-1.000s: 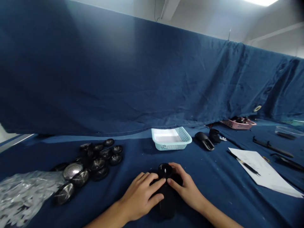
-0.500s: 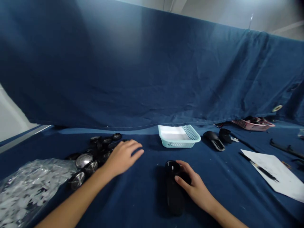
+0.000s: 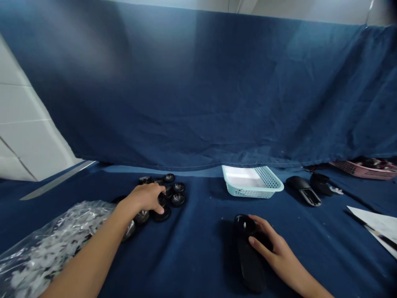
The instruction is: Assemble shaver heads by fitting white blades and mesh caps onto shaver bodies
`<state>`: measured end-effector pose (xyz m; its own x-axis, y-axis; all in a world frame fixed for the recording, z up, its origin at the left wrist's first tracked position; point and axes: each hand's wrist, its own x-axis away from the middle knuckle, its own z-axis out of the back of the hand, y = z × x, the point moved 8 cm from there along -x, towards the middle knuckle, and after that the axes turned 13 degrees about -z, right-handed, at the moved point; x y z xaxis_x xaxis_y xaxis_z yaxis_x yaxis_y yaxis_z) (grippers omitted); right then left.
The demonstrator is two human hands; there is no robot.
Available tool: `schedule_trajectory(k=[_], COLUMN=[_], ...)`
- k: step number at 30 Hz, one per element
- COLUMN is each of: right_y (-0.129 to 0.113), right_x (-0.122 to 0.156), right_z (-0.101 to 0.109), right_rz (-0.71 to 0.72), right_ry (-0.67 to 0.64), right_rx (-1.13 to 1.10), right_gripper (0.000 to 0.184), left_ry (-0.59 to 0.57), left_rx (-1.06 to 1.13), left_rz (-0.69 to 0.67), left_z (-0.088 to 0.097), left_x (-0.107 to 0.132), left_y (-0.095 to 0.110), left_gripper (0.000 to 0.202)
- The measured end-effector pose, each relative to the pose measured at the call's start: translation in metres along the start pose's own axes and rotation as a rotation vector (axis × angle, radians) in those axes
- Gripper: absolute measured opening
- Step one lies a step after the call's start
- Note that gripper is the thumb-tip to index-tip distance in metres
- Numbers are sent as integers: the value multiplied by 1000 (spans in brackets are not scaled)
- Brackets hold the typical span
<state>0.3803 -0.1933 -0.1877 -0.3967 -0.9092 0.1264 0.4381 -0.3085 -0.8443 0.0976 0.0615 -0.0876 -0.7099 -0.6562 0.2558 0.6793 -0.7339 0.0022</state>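
My left hand (image 3: 146, 198) is over a pile of black round cups (image 3: 178, 200) on the left of the cloth. Its thumb and forefinger are apart, with a dark cup (image 3: 161, 201) between them; the other fingers are mostly hidden. No cup is seen lifted. Right of centre, my right hand (image 3: 273, 244) is closed around a black handheld device (image 3: 250, 263). The device has a round, hollow head facing up, with a small white piece inside, and a long flat body pointing toward me.
A clear plastic bag of small white pieces (image 3: 58, 248) lies at the left. Farther back stands a light blue basket (image 3: 254, 193). To its right are a black and silver casing (image 3: 304, 190), a pink basket (image 3: 366, 170) and a white sheet (image 3: 376, 219). A blue curtain (image 3: 192, 91) hangs behind.
My left hand has come down onto the black cups, its fingers now bent among them. The view has turned left. My right hand keeps its hold on the black device.
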Motion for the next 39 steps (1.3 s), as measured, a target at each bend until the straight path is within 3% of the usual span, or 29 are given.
schedule_trajectory(k=[4,8,11,15,20,23,28,31,34,39], right_y=[0,0,0,-1,-4,-6,-5,-5,-7,-8], right_x=[0,0,0,1,2,3,2,2,3,4], right_z=[0,0,1,0,1,2,2,2,1,2], right_rz=[6,9,9,18,33,50,45,39,33,40], right_ry=[-3,-10,-11,-7,-1,1,3,-8,-14,-11], right_rx=[17,19,11,4,-5,-7,3,6,11,21], right_gripper=[49,50,50,50,50,51,53,52,51,50], left_ry=[-1,81,92,-66,-138,-103,3,54,57,-92], left_rx=[6,43,265,657,968,993,536,451,574,1076], left_rz=[-16,-99,-374,-753,-918,-876,-693,-656,-648,-508], left_z=[-2,20,39,50,51,50,30,13,-4,-38], left_x=[-2,12,30,57,71,68,45,27,13,-5], left_y=[3,17,54,109,133,133,131,134,138,141], left_gripper=[64,60,58,57,53,47,29,24,28,34])
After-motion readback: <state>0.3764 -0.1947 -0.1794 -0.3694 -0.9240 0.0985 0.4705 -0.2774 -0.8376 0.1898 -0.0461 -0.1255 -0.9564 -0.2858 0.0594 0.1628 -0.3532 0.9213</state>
